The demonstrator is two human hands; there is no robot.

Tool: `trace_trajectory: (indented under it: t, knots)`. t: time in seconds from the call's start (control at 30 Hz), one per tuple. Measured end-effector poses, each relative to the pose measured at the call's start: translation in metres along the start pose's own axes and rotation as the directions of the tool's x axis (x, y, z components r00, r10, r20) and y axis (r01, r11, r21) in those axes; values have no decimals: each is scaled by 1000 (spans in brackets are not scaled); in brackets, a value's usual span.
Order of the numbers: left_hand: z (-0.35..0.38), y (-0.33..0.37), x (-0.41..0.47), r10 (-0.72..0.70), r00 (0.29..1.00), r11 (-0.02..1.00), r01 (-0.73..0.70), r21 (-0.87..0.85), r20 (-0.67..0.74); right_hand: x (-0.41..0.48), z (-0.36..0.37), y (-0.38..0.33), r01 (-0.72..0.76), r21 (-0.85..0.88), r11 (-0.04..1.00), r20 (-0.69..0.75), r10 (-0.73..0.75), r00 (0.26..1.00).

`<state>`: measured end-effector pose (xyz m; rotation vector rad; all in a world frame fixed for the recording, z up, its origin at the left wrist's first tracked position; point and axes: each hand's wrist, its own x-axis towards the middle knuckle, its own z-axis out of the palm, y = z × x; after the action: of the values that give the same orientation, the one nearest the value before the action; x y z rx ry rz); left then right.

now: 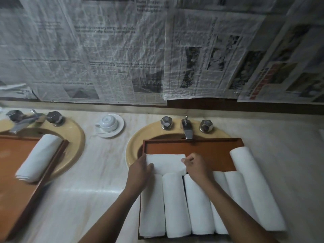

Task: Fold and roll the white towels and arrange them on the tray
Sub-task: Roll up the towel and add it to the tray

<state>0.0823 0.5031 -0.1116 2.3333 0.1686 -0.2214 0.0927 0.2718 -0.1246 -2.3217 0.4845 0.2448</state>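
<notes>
The left hand (140,170) is covering the folded towel's (166,163) left end, and the right hand (196,166) is hiding its right corner. Whether those curled fingers are pinching cloth is not showing. The picture's left edge is cutting off the left tray (17,155). The newspaper (105,50) print is blurring beyond reading.

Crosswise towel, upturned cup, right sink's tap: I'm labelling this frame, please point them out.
Crosswise towel (166,163), head view, top face.
Upturned cup (107,123), head view, side wall.
Right sink's tap (188,132), head view, spout.
</notes>
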Motion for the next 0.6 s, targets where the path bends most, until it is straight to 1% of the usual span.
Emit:
trace_trajectory:
  t: [0.1, 0.23, 0.43, 0.5, 0.57, 0.6]
  knots:
    - [-2, 1, -2, 18, 1000, 1000, -18, 12, -1, 2, -2, 2, 21, -1, 1000, -4, -21, 1000]
    - [-7, 4, -8, 3, 1000, 998, -4, -67, -15, 2, -8, 3, 66, -2, 998, 30, -66, 997]
    - [-14, -7, -15, -31, 999, 992, 28, -124, -25, -12, -20, 8, 128, -45, 991, 71, -125, 990]
    - [-12, -11, -19, 3, 998, 996, -9, -84, -67, -21, -25, 12, 169, -73, 983, 75, -164, 984]
    - [-10, -13, -30, 97, 986, 995, -96, 10, -137, -34, -31, 19, 265, -141, 954, 86, -255, 963]
    - [-7, -12, -38, 160, 976, 986, -152, 63, -150, -39, -33, 22, 331, -210, 920, 102, -316, 943]
